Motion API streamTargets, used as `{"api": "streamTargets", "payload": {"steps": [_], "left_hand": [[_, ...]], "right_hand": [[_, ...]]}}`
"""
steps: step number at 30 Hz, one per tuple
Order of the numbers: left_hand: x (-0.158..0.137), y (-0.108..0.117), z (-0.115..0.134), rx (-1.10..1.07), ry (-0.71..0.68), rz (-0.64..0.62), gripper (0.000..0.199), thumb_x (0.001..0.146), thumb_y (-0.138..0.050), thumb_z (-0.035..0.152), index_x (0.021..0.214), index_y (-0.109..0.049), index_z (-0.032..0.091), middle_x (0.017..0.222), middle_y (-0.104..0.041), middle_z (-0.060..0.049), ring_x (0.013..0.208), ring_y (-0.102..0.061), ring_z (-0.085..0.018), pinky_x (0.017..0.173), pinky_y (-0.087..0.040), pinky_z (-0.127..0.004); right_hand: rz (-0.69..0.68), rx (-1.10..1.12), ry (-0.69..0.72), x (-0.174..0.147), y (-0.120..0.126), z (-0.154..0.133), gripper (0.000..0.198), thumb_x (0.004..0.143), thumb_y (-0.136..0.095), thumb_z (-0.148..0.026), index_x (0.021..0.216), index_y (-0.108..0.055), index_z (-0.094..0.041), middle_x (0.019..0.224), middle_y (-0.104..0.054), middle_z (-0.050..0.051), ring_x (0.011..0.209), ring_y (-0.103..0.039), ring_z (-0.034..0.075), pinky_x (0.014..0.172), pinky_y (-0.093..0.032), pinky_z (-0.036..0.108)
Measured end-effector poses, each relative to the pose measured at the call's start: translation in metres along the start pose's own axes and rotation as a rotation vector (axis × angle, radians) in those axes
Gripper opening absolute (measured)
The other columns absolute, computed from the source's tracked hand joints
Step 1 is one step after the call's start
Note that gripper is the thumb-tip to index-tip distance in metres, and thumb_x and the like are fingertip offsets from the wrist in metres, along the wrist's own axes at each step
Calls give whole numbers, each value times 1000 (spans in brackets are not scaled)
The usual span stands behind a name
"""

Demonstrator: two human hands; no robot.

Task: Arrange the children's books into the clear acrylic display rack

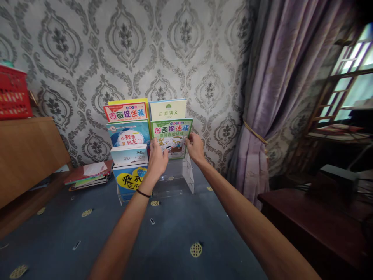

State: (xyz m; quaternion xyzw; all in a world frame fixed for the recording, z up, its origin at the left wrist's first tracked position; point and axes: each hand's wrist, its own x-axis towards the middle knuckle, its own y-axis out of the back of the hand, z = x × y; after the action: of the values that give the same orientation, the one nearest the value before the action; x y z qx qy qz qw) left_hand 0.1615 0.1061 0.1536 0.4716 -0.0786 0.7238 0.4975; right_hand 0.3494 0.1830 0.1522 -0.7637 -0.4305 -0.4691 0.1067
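Note:
A green-bordered picture book (171, 134) stands in the right half of a clear, tiered book rack (189, 177). My left hand (158, 158) is at its left edge, and my right hand (194, 147) pinches its right edge. Behind it rises a pale book (167, 109) with green lettering. On the rack's left half stand a red-topped book (126, 111), a blue book (128, 134), a white-and-blue book (128, 156) and, lowest, a blue book with a yellow shape (128, 179). My left forearm partly covers that lowest book.
A wooden cabinet (29, 155) with a red basket (14, 93) on it is at left. A stack of books (89, 173) lies beside the rack on the blue patterned tablecloth (169, 241). To the right are a purple curtain (262, 97) and a dark red table (309, 221).

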Motion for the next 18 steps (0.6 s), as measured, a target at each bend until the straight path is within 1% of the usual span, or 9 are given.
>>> {"api": "streamTargets", "payload": {"steps": [2, 4, 6, 8, 10, 13, 15, 18], "left_hand": [[1, -2, 1, 49, 6, -20, 60, 86, -54, 19, 142, -37, 9, 150, -41, -25, 148, -31, -37, 119, -31, -55], [2, -2, 1, 85, 11, -49, 55, 86, -54, 20, 140, -42, 12, 150, -44, -22, 149, -28, -37, 120, -30, -56], [3, -1, 2, 118, 28, -100, 50, 88, -54, 22, 137, -46, 14, 148, -48, -20, 147, -32, -37, 118, -32, -56], [4, -1, 3, 148, 52, -157, 46, 89, -53, 23, 134, -50, 14, 145, -51, -21, 144, -39, -37, 116, -35, -55], [3, -1, 4, 167, 67, -196, 44, 89, -53, 23, 132, -52, 12, 143, -53, -22, 142, -42, -36, 116, -36, -53], [2, -4, 6, 178, 73, -222, 42, 89, -55, 22, 129, -54, 9, 141, -55, -23, 143, -41, -36, 117, -34, -50], [0, -6, 7, 184, 73, -238, 40, 89, -55, 23, 127, -55, 10, 139, -56, -23, 142, -41, -34, 117, -34, -47], [0, -8, 6, 189, 72, -263, 37, 90, -55, 25, 124, -55, 12, 132, -60, -20, 135, -49, -32, 113, -39, -46]], "right_hand": [[6, -12, -2, 2, -2, 0, 11, 83, -50, -29, 85, -57, -21, 87, -60, 9, 84, -55, 26, 81, -46, 41], [13, -20, -3, 3, -3, 1, 10, 82, -50, -29, 84, -57, -22, 86, -61, 8, 84, -55, 26, 82, -46, 42], [22, -24, -4, 4, -5, 1, 10, 82, -49, -29, 84, -57, -22, 86, -60, 8, 84, -54, 26, 82, -47, 42], [30, -26, -7, 5, -7, 1, 10, 82, -49, -28, 84, -57, -22, 86, -60, 8, 84, -54, 26, 83, -47, 42], [38, -28, -10, 5, -7, 1, 9, 82, -49, -28, 84, -57, -22, 85, -60, 8, 83, -54, 26, 84, -47, 42], [44, -32, -17, 5, -7, -2, 9, 82, -50, -28, 85, -57, -22, 86, -61, 8, 84, -54, 26, 85, -47, 43], [45, -35, -25, 4, -7, -4, 11, 83, -49, -27, 88, -57, -21, 89, -62, 9, 84, -56, 26, 85, -47, 44], [45, -38, -37, 4, -8, -6, 13, 83, -49, -26, 91, -57, -19, 91, -63, 11, 84, -57, 27, 85, -48, 45]]}}
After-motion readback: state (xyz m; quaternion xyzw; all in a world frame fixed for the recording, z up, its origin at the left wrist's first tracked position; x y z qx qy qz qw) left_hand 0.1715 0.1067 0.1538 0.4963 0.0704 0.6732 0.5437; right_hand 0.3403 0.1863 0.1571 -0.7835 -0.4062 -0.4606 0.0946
